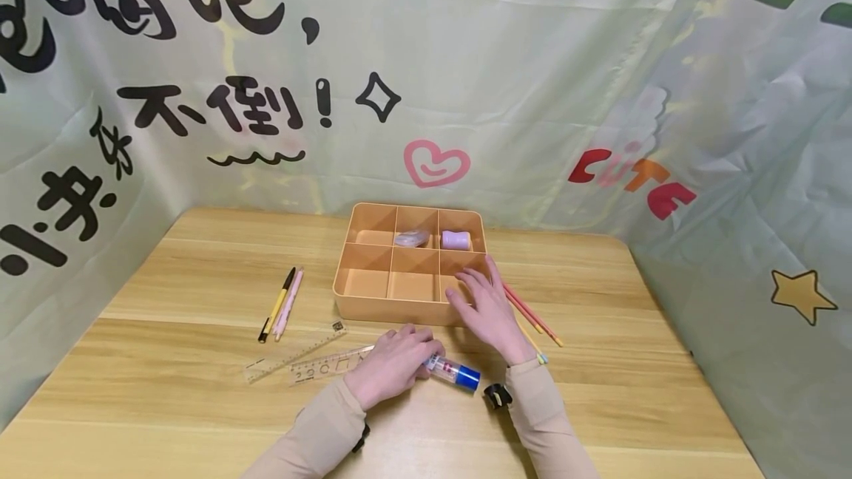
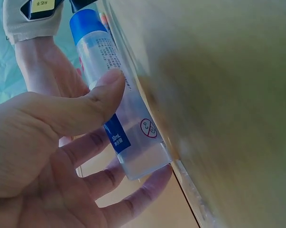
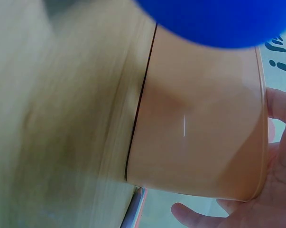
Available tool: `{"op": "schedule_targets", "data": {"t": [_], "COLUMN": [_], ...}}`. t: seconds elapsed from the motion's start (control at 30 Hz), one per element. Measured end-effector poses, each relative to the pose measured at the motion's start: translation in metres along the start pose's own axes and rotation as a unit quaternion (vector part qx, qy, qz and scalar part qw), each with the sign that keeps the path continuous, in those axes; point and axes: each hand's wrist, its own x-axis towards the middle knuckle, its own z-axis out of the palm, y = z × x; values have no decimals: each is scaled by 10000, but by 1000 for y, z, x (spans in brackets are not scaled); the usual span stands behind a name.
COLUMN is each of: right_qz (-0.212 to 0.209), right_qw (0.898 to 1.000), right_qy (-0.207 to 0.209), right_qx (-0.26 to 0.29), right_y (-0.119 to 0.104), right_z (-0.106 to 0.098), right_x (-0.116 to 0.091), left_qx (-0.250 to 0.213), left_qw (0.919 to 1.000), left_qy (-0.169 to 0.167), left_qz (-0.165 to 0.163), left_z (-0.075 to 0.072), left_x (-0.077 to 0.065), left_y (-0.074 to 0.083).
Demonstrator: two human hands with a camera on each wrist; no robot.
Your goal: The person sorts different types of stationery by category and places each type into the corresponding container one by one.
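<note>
My left hand (image 1: 394,365) grips a clear glue bottle (image 1: 452,373) with a blue cap, low over the table. In the left wrist view the thumb lies along the bottle (image 2: 128,114) and the fingers come round its other side. My right hand (image 1: 489,309) is spread over the front right corner of an orange divided box (image 1: 393,309), holding nothing visible. From the right wrist, the hand (image 3: 280,166) shows beside the box's rim, above its smooth side wall (image 3: 195,118).
A lilac spool-shaped thing (image 1: 455,240) and a translucent lilac item (image 1: 412,238) sit in the box's back compartments. Pens (image 1: 284,305) lie left, clear rulers (image 1: 293,353) in front, red and yellow pencils (image 1: 532,313) right. Printed cloth (image 1: 532,94) hangs behind the table.
</note>
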Motion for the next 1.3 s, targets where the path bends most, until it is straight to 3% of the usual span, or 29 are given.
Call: {"op": "schedule_targets", "data": {"t": [0.47,0.9,1.3], "right_qz": [-44,-11,59], "right_qw": [10000,10000,10000], "right_qy": [1,-1,-60], "right_qx": [-9,-24,13], "right_y": [0,0,0], "right_z": [0,0,0], "right_x": [-1,-1,-1], "left_qx": [-117,-405,-571], "left_qw": [9999,9987,9949], "left_qy": [-70,30,543], "left_qz": [35,314,625], "left_z": [-10,-22,-28], "left_x": [-3,-8,-10], "left_y": [-4,-8,-15]}}
